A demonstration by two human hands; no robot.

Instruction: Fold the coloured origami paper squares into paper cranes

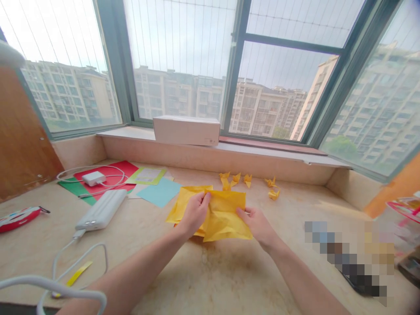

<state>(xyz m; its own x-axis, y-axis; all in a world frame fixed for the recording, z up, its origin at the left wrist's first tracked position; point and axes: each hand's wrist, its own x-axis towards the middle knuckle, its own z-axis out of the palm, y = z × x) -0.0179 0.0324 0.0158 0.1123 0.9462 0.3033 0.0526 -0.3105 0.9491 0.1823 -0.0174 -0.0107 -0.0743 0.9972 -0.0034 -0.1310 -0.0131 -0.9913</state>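
Paper was what I saw in both hands through the head camera: a creased yellow sheet (218,214) held just above the stone ledge (203,280), though I could not tell whether its lower edge touched the stone. The left hand (195,213) was closed narrowly on the sheet's top middle, curled over the fold with the wrist turned inward. The right hand (257,225) held the sheet's right edge in a looser pinch, wrist bent back slightly. Both forearms rose from the bottom corners of the view and angled toward each other. Beyond the hands, small folded paper cranes (246,179) lay in a loose row on the ledge, and a pale blue paper square (159,192) lay just left of the sheet. Further left I saw a white power bank (101,209) and red and green paper sheets (105,179). A white box (186,130) stood on the window sill (124,133).
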